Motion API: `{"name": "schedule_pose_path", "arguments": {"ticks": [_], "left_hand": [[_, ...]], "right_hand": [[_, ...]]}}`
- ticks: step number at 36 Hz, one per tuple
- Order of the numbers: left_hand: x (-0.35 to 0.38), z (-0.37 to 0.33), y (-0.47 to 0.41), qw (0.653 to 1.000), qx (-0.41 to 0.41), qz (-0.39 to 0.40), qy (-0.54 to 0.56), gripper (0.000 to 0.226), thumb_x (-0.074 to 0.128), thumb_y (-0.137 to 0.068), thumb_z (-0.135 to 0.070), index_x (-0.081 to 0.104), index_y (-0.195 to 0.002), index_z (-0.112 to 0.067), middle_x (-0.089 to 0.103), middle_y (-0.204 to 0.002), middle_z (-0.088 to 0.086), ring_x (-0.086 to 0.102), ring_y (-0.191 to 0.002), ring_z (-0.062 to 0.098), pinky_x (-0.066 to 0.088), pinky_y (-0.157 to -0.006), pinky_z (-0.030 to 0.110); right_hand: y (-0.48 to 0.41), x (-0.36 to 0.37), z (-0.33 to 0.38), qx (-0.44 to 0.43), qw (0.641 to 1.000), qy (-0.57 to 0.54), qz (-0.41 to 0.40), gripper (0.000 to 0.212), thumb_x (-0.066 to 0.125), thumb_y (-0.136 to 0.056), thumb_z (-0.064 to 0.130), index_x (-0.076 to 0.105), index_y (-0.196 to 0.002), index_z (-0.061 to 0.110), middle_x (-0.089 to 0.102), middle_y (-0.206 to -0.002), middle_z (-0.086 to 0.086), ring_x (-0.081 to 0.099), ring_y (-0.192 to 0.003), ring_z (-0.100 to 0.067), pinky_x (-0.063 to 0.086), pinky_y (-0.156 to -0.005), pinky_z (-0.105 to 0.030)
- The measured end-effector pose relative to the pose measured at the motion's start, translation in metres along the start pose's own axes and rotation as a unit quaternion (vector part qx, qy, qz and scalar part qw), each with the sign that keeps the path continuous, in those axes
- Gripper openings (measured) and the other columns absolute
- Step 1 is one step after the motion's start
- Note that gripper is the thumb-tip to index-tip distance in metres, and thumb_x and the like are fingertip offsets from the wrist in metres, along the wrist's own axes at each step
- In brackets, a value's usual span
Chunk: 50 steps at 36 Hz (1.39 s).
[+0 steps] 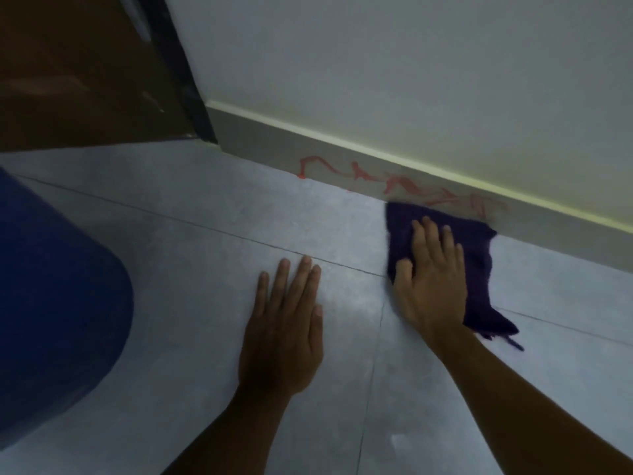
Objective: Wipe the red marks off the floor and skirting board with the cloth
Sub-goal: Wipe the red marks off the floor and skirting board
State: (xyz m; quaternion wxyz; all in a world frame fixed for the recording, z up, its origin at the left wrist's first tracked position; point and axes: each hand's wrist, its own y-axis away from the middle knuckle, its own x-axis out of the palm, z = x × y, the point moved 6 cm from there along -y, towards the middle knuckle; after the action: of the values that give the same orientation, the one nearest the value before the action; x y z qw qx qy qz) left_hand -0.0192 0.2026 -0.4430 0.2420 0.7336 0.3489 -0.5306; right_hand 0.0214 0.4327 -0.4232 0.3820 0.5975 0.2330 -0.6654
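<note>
Cloth (479,255) under right hand (430,279) hides the red marks' (394,181) right end.

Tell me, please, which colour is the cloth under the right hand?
Dark purple cloth, seen in the head view.

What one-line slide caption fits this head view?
Right hand presses a dark cloth on the floor below red marks on the skirting board; left hand flat.
</note>
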Motion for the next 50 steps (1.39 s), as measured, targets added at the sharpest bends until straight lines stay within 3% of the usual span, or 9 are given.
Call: {"name": "schedule_pose_path", "arguments": {"ticks": [14,19,23,32,39,41,42,44,50], "left_hand": [[-0.003,0.004,-0.003,0.998,-0.055,-0.016,0.005,0.056,0.035,-0.106,-0.037,0.046,-0.151,-0.006,0.047,-0.159,0.012,0.039,-0.152,0.026,0.033,-0.125,0.05],[-0.005,0.007,0.0,0.996,-0.083,-0.017,0.01,0.065,0.036,-0.104,-0.039,0.032,-0.159,-0.005,0.032,-0.167,0.016,0.028,-0.157,0.03,0.029,-0.126,0.049],[-0.004,0.006,0.0,0.997,-0.081,-0.013,-0.009,0.067,0.037,-0.104,-0.04,0.03,-0.16,-0.002,0.024,-0.17,0.018,0.021,-0.159,0.033,0.027,-0.127,0.053],[0.001,0.003,0.001,0.998,-0.055,-0.022,-0.036,0.066,0.036,-0.105,-0.036,0.029,-0.159,0.002,0.022,-0.169,0.023,0.019,-0.159,0.039,0.027,-0.125,0.058],[0.001,0.0,-0.001,0.995,-0.056,-0.003,-0.081,0.068,0.029,-0.105,-0.039,0.026,-0.161,-0.001,0.02,-0.169,0.024,0.021,-0.158,0.042,0.022,-0.126,0.06],[0.001,0.0,-0.001,0.995,-0.055,-0.007,-0.079,0.068,0.03,-0.104,-0.039,0.026,-0.161,-0.002,0.019,-0.17,0.023,0.02,-0.158,0.042,0.021,-0.126,0.06],[0.002,0.001,-0.001,0.995,-0.054,-0.01,-0.078,0.068,0.031,-0.104,-0.038,0.026,-0.161,-0.002,0.019,-0.17,0.023,0.02,-0.158,0.042,0.022,-0.126,0.06],[0.001,0.001,-0.001,0.996,-0.049,-0.02,-0.078,0.067,0.033,-0.104,-0.037,0.027,-0.16,-0.001,0.02,-0.17,0.024,0.019,-0.158,0.042,0.022,-0.126,0.061],[-0.001,0.0,-0.002,0.996,-0.045,-0.031,-0.077,0.067,0.031,-0.104,-0.037,0.03,-0.159,0.0,0.022,-0.169,0.024,0.023,-0.157,0.042,0.022,-0.126,0.061]], "right_hand": [[-0.062,0.024,0.184,-0.267,0.963,-0.014,0.038,0.062,0.03,-0.095,0.035,0.038,-0.154,0.016,0.039,-0.16,-0.002,0.043,-0.132,-0.028,0.032,-0.111,-0.038],[-0.057,0.012,0.154,-0.272,0.962,-0.034,0.019,0.061,0.034,-0.093,0.036,0.044,-0.151,0.02,0.045,-0.156,0.003,0.047,-0.125,-0.026,0.033,-0.102,-0.034],[-0.034,0.002,0.082,-0.175,0.983,-0.049,-0.007,0.059,0.041,-0.094,0.037,0.042,-0.151,0.023,0.045,-0.156,0.003,0.041,-0.137,-0.024,0.027,-0.113,-0.034],[0.037,-0.01,-0.068,-0.063,0.998,-0.014,0.003,0.084,0.036,-0.09,0.075,0.019,-0.16,0.031,0.012,-0.167,0.011,0.003,-0.157,-0.019,-0.002,-0.127,-0.045],[0.052,-0.015,-0.093,-0.079,0.986,-0.128,-0.071,0.05,0.039,-0.099,0.03,0.048,-0.148,0.022,0.04,-0.158,0.006,0.031,-0.151,-0.021,0.026,-0.124,-0.045],[0.054,-0.023,-0.1,-0.008,0.968,-0.226,-0.109,0.046,0.041,-0.1,0.02,0.05,-0.146,0.021,0.062,-0.137,0.0,0.06,-0.123,-0.009,0.049,-0.1,-0.023],[0.056,-0.029,-0.103,0.028,0.952,-0.268,-0.146,0.043,0.043,-0.101,0.013,0.051,-0.143,0.019,0.071,-0.112,0.0,0.068,-0.089,-0.003,0.049,-0.078,-0.009],[0.057,-0.042,-0.108,0.103,0.914,-0.317,-0.232,0.036,0.043,-0.103,0.003,0.052,-0.136,0.015,0.063,-0.085,0.014,0.057,-0.058,-0.002,0.04,-0.058,-0.002],[0.042,-0.047,-0.109,0.234,0.776,-0.464,-0.358,0.033,0.032,-0.104,0.027,0.04,-0.134,0.015,0.058,-0.123,0.009,0.056,-0.099,0.008,0.041,-0.087,-0.006]]}}
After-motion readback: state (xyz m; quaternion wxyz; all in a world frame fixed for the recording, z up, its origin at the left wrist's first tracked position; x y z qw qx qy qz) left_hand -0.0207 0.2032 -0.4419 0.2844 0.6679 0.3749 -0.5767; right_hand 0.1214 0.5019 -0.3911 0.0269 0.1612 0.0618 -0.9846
